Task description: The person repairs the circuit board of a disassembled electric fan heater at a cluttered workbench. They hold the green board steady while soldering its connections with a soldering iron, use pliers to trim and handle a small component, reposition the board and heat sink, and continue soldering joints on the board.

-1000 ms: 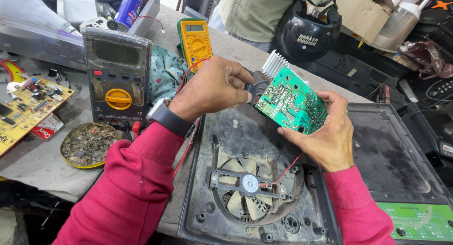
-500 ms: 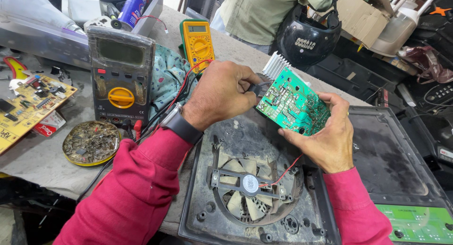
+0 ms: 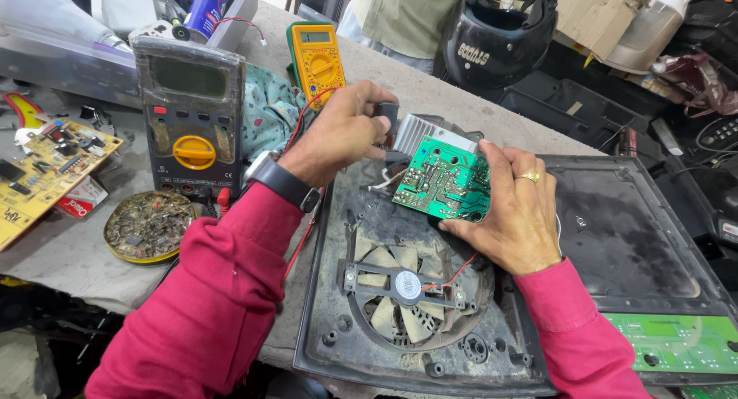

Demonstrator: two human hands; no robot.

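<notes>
The right hand (image 3: 513,214) is gripping a small green circuit board (image 3: 444,181), thumb under its lower edge and fingers curled over its right side; a gold ring is showing on one finger. The board is being held tilted, solder side up, glossy green with pale traces, above the far edge of a dusty black plastic appliance base (image 3: 346,307). A ribbed aluminium heat sink (image 3: 425,134) is sticking out along the board's far edge. The left hand (image 3: 338,134) is closed around a small dark grey part (image 3: 390,113) just beside the heat sink; a black wristwatch (image 3: 283,182) is sitting on that wrist, and both sleeves are magenta cloth.

In the base, a round grimy fan (image 3: 406,287) with pale blades is lying behind a black cross-bar, and a thin red wire (image 3: 455,274) is running from it up towards the board. The base is resting at the near edge of a grey, gritty worktop (image 3: 69,253). Towards the worktop's left edge, a yellow circuit board (image 3: 42,172) is lying flat, with a round shallow tin of metal scraps (image 3: 148,226) nearby. A large grey multimeter (image 3: 192,122) with a yellow dial is standing behind it, and a smaller yellow multimeter (image 3: 317,61) is lying farther back.
</notes>
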